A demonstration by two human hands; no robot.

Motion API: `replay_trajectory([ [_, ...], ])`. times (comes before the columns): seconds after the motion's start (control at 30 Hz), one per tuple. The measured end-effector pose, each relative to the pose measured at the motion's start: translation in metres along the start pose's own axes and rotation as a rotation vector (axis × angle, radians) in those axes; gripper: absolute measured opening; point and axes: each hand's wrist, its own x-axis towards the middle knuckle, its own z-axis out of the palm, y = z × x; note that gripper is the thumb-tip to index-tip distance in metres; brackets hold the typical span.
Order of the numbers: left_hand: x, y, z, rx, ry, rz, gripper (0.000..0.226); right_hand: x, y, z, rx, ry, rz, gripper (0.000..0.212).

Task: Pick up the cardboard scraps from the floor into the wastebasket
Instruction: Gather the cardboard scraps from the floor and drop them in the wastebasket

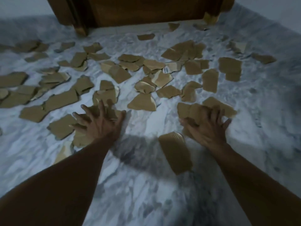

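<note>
Both blurry: left hand (pixel 99 126), right hand (pixel 206 128)

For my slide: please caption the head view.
The left hand and right hand touch cardboard scraps strewn across a marbled floor.

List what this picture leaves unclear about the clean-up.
Wastebasket: nowhere in the head view, outside the frame.
White label: print too small, blurred.
Right hand: motion blur hides whether it grips the scraps beneath.
Wooden door: cut off by top edge.
</note>
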Motion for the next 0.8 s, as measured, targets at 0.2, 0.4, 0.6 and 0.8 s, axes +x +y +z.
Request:
replay_trajectory([
  [0.2, 0.026, 0.025, 0.009, 0.006, -0.077, 0.106, 0.101, 0.057, -0.081, 0.031, 0.044, 0.009, -0.170, 0.107],
  [0.4, 0.037, 0.026, 0.009, -0.121, 0.044, 0.144, 0.109, 0.090, -0.137, 0.037, 0.335, 0.267, -0.220, 0.075],
  [0.6, 0.040, 0.026, 0.002, -0.095, -0.048, 0.183, 0.118, 0.171, -0.152, 0.010, 0.263, 0.451, 0.037, 0.083],
  [0.8, 0.047, 0.032, 0.000, -0.065, -0.089, 0.168, 0.122, 0.244, -0.170, 0.007, 0.131, -0.293, 0.101, 0.110],
])
